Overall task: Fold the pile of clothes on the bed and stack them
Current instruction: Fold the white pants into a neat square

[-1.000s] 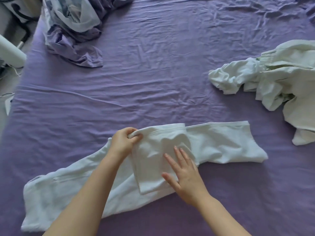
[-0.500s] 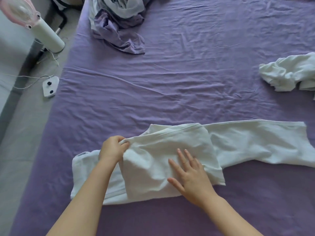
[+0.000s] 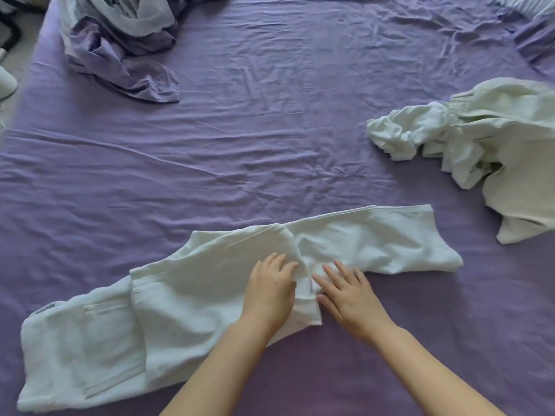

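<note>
A long pair of white trousers (image 3: 192,298) lies stretched left to right across the near part of the purple bed (image 3: 270,130), with one part folded over its middle. My left hand (image 3: 270,288) lies flat on that folded part, fingers straight. Just to its right, my right hand (image 3: 348,291) presses flat on the cloth with spread fingers. A crumpled pile of white and cream clothes (image 3: 486,151) sits at the right edge of the bed.
A bunched purple and pale blue heap of fabric (image 3: 120,46) lies at the bed's far left corner. The bed's left edge and a strip of floor (image 3: 12,85) show at the far left. More purple bedding (image 3: 534,34) bunches at the far right corner.
My left hand has let go of the folded edge it gripped and now lies flat beside my right hand. The fold has been laid down leftward over the trousers.
</note>
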Demonstrator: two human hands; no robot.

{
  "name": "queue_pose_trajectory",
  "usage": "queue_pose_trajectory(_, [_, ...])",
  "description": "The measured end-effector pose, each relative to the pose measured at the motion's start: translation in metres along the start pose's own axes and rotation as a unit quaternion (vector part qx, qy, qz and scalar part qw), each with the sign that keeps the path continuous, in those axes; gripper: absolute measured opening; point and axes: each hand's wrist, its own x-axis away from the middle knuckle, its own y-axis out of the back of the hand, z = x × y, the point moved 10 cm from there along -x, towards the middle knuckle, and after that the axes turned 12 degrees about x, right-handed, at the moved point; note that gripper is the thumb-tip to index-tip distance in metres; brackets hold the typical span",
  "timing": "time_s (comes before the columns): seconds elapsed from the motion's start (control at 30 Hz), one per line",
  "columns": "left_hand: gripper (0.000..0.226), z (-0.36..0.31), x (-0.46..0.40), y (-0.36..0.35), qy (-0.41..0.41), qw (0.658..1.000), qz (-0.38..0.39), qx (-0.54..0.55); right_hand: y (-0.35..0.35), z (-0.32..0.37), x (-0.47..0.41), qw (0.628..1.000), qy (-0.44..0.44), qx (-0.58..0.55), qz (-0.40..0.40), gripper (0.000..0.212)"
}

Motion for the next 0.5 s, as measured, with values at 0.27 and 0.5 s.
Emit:
queue_pose_trajectory(0.27, [0.04,-0.079,-0.023,-0.102,-0.097,0.995,0.026,0.01,-0.023,-0.185,0.037,0.961,-0.26,-0.082,-0.041,0.047])
queue_pose_trajectory(0.5, [0.063,-0.068,-0.033,-0.123,0.06,0.997,0.0,-0.054,-0.053,-0.22,0.029,0.978,-0.189,-0.085,-0.016,0.074])
